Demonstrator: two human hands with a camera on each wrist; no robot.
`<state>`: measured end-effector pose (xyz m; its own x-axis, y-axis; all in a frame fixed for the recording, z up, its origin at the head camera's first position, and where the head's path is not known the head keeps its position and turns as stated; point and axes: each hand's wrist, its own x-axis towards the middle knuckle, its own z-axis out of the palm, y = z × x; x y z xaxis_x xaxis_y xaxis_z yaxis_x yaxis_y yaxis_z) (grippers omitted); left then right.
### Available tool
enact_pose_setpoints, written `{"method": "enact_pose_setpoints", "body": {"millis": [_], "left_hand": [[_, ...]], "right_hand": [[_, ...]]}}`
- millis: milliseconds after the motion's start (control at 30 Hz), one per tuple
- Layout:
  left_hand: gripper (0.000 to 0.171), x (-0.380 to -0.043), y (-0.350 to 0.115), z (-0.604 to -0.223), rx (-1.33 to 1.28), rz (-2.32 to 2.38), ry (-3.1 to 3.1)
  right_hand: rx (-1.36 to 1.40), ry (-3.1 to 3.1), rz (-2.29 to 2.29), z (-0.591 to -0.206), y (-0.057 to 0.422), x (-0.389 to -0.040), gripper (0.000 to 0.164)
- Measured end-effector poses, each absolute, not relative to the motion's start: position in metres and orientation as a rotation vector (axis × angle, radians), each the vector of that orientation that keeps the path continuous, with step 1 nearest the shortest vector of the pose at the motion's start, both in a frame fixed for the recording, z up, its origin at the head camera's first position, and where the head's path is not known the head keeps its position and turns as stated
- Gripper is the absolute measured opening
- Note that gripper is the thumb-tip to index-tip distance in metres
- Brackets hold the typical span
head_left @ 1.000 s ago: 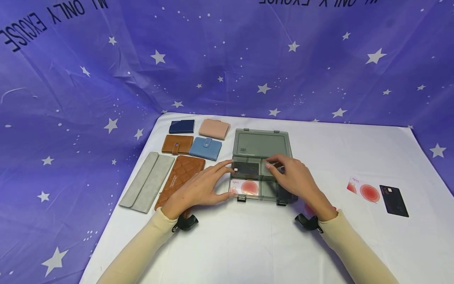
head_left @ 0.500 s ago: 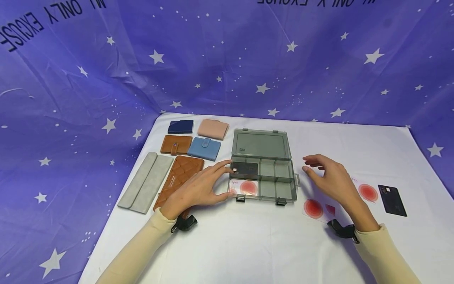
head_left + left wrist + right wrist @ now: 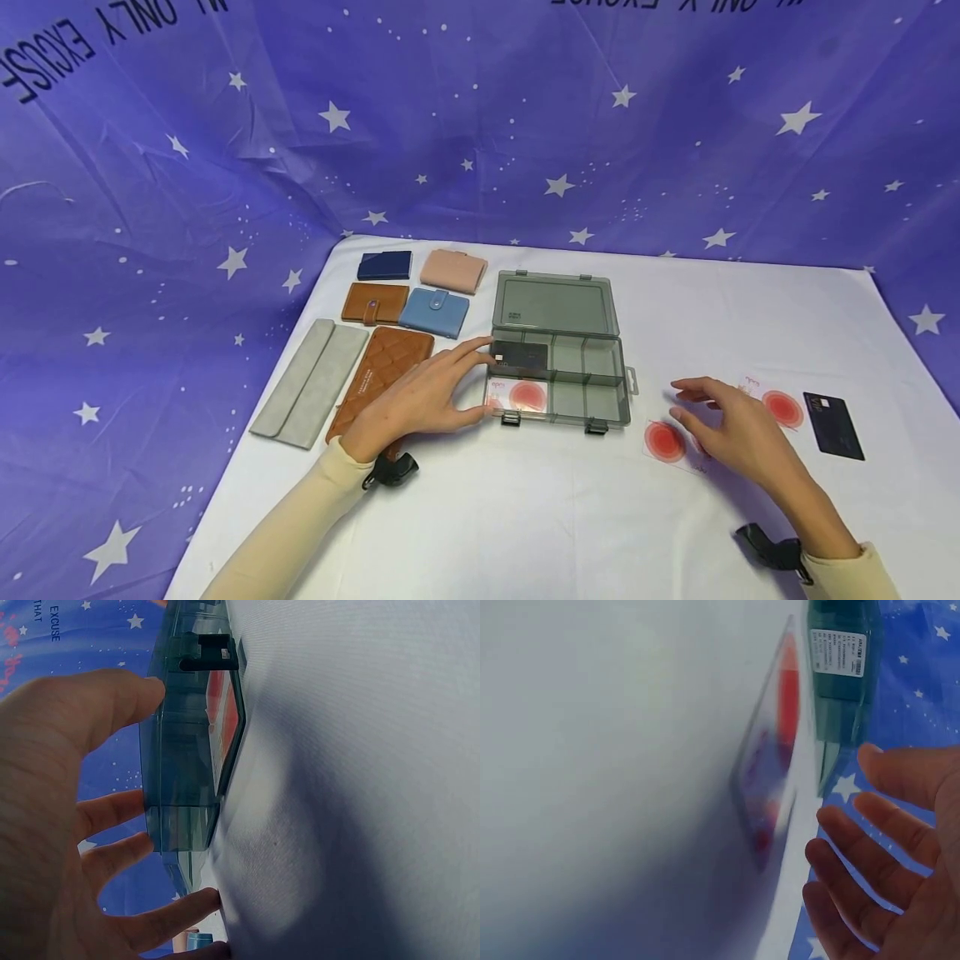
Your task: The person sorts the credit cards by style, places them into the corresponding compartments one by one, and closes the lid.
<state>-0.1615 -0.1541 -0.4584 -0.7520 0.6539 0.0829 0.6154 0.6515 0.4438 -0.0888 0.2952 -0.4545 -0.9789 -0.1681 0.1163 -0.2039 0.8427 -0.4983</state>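
Note:
A translucent grey-green compartment box (image 3: 588,400) stands with its lid swung back. In its left compartments lie a black card (image 3: 522,356) at the back and a white-and-red card (image 3: 528,396) at the front. My left hand (image 3: 423,398) touches the box's left edge with thumb and fingertips, fingers spread and fairly straight. My right hand (image 3: 742,429) hovers with relaxed fingers, holding nothing, above a red-circled transparent-looking card (image 3: 664,442) that it partly covers. In the right wrist view this card (image 3: 769,757) lies below and apart from the fingers (image 3: 832,862).
Another red-circled card (image 3: 782,408) and a black card (image 3: 834,425) lie at the right. On the left are a grey long wallet (image 3: 309,383), a quilted brown wallet (image 3: 386,367), and smaller brown (image 3: 375,303), blue (image 3: 435,313), navy (image 3: 385,266) and pink (image 3: 453,272) wallets.
My right hand has left the box's back compartments and moved right and toward me, down over the loose red-circled card. My left hand stays at the box's left edge.

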Motion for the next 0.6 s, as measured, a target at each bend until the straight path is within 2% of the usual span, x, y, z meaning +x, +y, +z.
{"method": "enact_pose_setpoints", "body": {"millis": [467, 600], "left_hand": [[0.063, -0.162, -0.153, -0.458, 1.072, 0.701, 2.774], [0.063, -0.162, -0.153, -0.458, 1.076, 0.706, 2.779]], "right_hand": [[0.56, -2.886, 0.738, -0.472, 0.323, -0.062, 0.074], [0.602, -2.876, 0.74, -0.473, 0.326, -0.061, 0.075]]}}
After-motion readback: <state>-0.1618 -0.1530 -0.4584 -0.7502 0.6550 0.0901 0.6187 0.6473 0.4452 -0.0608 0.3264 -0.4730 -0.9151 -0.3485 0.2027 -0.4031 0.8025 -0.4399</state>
